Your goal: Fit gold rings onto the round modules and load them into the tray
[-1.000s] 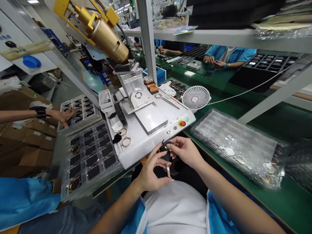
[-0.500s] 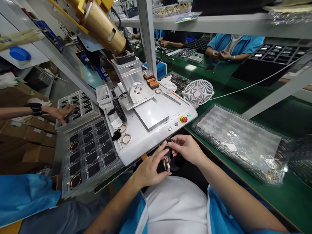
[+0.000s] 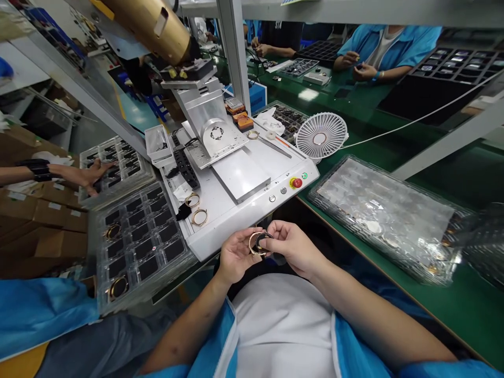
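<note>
My left hand (image 3: pixel 235 258) is closed on a gold ring-shaped frame (image 3: pixel 252 247), like a watch case, its opening turned up towards me. Pinched in my right hand (image 3: pixel 296 248) is a dark round piece (image 3: pixel 263 240), which overlaps the ring's opening. Whether it sits inside the ring or just above it, I cannot tell. Both hands are together over my lap, just in front of a white machine base (image 3: pixel 220 236). Two similar gold rings (image 3: pixel 199 217) lie on the base's left part.
A metal fixture (image 3: pixel 214 128) stands on the base, near a red stop button (image 3: pixel 297 182). Clear trays (image 3: pixel 144 247) are stacked on the left; a co-worker's hand (image 3: pixel 88 176) rests on others behind. To the right are a white fan (image 3: pixel 321 135) and a wrapped tray stack (image 3: pixel 388 210).
The gold ring has turned from edge-on to facing me, and the dark round piece has come down against it. My left hand has rolled palm-up. The whole view has shifted slightly.
</note>
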A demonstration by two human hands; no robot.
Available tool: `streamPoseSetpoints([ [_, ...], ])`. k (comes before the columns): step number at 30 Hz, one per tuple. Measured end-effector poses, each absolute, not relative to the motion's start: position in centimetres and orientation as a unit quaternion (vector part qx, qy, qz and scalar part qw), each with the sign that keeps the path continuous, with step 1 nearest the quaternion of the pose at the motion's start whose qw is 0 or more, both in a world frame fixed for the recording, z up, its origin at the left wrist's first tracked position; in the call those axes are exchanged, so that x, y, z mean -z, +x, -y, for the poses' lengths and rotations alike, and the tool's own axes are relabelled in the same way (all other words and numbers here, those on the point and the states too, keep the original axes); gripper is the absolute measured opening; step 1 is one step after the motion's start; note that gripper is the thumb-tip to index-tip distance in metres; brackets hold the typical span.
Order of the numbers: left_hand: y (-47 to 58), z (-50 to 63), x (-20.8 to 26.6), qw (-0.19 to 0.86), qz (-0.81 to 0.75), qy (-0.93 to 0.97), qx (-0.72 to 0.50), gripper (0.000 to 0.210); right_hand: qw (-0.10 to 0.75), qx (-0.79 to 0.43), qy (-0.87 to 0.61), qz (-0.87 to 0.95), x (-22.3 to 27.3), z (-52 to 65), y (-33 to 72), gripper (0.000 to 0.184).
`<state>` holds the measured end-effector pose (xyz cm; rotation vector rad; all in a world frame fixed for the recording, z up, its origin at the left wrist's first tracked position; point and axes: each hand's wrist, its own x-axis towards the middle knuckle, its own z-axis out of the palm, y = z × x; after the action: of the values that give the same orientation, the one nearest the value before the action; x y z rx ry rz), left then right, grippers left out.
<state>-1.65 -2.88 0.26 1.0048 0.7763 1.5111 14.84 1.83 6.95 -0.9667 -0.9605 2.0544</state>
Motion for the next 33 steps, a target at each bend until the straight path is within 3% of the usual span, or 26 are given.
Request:
streamPoseSetpoints([
  [6,-1.8,3.0,-0.4,0.519,-0.338,0.432,-0.656,0.055,0.378,-0.718,-0.391,0.434,-8.0,-0.9,14.0,0.035],
  [14,-1.7,3.2,-0.8,0.488,-0.367,0.436,-0.661,0.059,0.379,-0.682,-0.404,0.478,-8.6,-0.6,13.7,0.026],
  [26,-1.7,3.3,-0.9,0.432,-0.340,0.513,-0.659,0.057,0.369,-0.732,-0.369,0.438,-7.9,-0.7,13.7,0.034],
  [33,-1.7,3.6,-0.1,0.376,-0.353,0.554,-0.653,0.058,0.269,-0.759,-0.390,0.447,-6.6,-1.9,15.5,0.047],
])
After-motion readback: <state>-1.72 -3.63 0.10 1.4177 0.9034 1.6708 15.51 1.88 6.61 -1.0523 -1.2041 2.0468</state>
